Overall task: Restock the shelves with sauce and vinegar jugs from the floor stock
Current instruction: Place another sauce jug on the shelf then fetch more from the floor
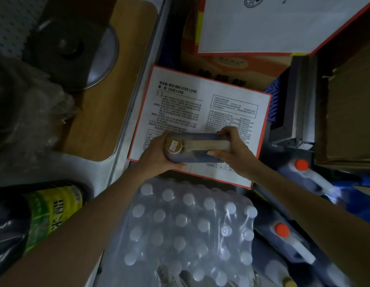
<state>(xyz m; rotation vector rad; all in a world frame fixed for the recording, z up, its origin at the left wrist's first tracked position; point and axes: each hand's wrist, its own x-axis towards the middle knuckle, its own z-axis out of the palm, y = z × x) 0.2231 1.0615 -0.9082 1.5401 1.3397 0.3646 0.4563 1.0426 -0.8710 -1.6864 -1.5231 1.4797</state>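
Note:
A dark jug point(197, 157) with a yellow cap and a pale handle on top is held between both hands, over a white carton with a red border point(200, 104). My left hand point(157, 156) grips its cap end from the left. My right hand point(231, 146) grips the other end, fingers curled over the handle's far end. Two more dark jugs with orange caps point(302, 164) point(282, 229) stand at the right, low in the view.
A shrink-wrapped pack of white-capped bottles point(190, 224) lies right below my arms. A green-labelled bottle point(53, 212) is at the lower left. A wooden board point(109, 104) with a metal lid lies to the left. Cartons point(263, 23) are stacked behind, a brown box point(350, 121) at right.

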